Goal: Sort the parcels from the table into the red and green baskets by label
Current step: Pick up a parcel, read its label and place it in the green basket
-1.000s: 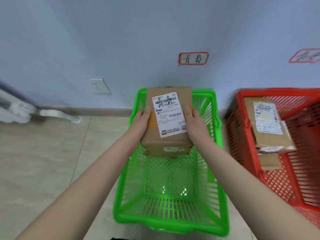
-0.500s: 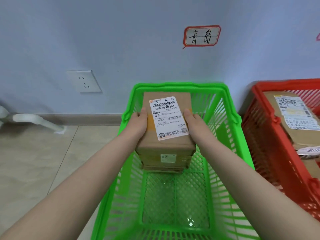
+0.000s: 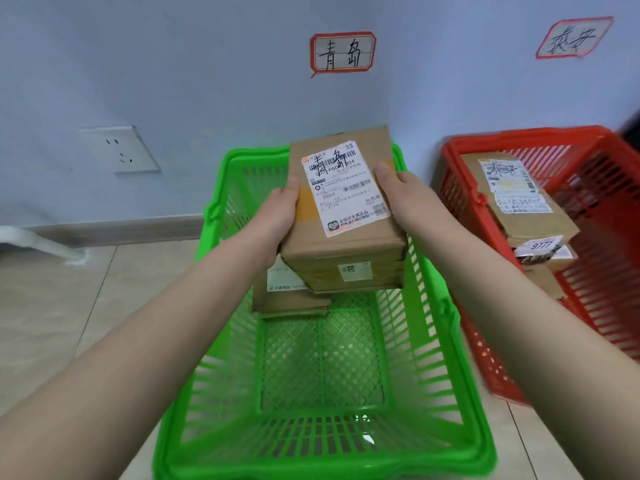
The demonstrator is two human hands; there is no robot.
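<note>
left hand [image 3: 277, 216] + right hand [image 3: 408, 199] clasp parcel [image 3: 341, 216] – over green basket [image 3: 446, 306] far end | near floor bare

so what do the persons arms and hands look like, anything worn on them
Both forearms are bare right to the frame edge, with no sleeves in view. The left hand and right hand have no gloves, rings, watch or bracelets visible. Thumbnails look short and unpainted.

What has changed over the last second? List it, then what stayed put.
The held parcel has turned slightly clockwise over the green basket, uncovering a second parcel lying inside it. Left hand and right hand still grip its sides. The red basket and its parcels are unchanged.
</note>
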